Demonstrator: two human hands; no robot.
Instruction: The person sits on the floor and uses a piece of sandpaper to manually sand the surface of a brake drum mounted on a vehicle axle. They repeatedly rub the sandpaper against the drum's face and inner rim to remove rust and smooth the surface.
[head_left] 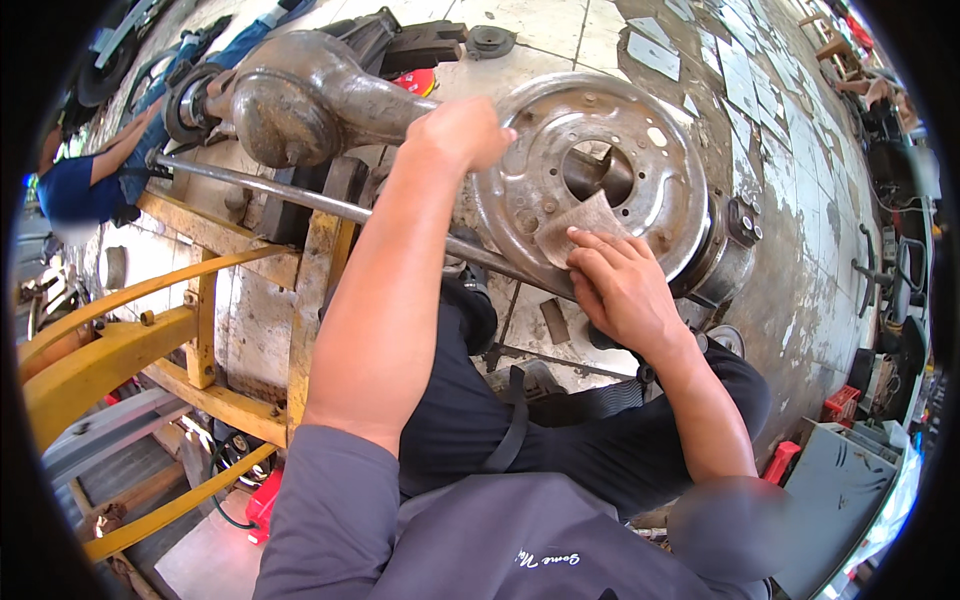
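A round metal brake backing plate (655,180) stands tilted toward me, with a large center hole and smaller holes around it. My right hand (625,295) presses a brown piece of sandpaper (580,228) against the plate's lower face, fingers laid over the sheet. At the plate's upper left rim, my left hand (455,135) has its fingers closed over the edge; the fingertips are partly hidden. A heavy axle housing (290,105) lies to the left, its tube running toward the plate behind my left hand.
A long metal rod (270,187) crosses below the axle. On the left stands a yellow metal frame (120,360). Another person (85,190) in blue is at the far left. A drum-like metal part (725,275) sits right of the plate. Broken tiles (655,55) lie beyond.
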